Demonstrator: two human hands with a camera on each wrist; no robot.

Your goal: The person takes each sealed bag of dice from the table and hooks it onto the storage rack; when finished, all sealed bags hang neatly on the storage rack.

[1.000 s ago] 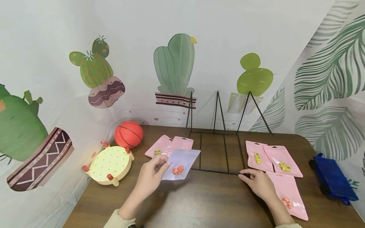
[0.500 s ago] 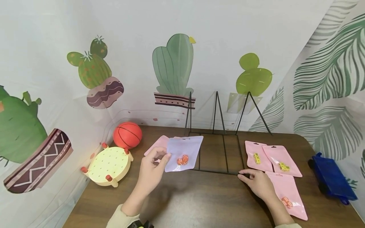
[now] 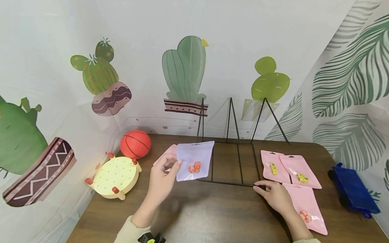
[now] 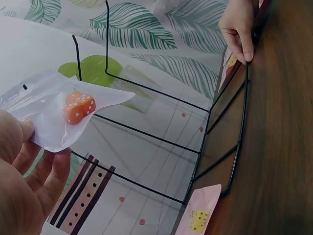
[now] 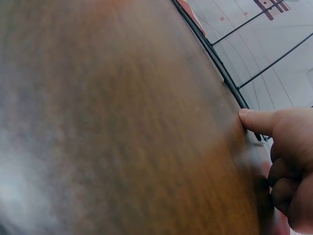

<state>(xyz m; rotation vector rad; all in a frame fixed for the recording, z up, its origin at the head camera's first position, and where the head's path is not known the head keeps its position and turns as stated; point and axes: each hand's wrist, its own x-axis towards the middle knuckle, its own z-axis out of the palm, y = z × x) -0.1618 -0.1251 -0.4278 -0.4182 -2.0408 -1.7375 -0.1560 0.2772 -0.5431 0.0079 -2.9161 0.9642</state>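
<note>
My left hand (image 3: 164,177) pinches the left edge of a lilac zip bag (image 3: 192,150) between thumb and fingers. Orange dice (image 4: 78,107) show through its clear front. The bag is raised at the left end of a black wire rack (image 3: 239,162) with upright prongs, overlapping it in the head view. At the rack's front right corner, thumb and forefinger of my right hand (image 3: 275,194) grip the wire; its other fingers are curled in the right wrist view. Behind the lilac bag, a pink bag (image 3: 168,152) is partly hidden; yellow dice (image 4: 199,221) show in the left wrist view.
Right of the rack lie pink bags (image 3: 301,162) with yellow dice, and another pink bag (image 3: 310,197) with orange dice by my right forearm. A blue cart (image 3: 355,189) stands at the far right. On the left are a red ball (image 3: 135,144) and a yellow pegged stand (image 3: 117,175).
My left hand has lifted the lilac bag up and away from me, turning it more upright against the rack's left end. My right hand stays on the rack corner.
</note>
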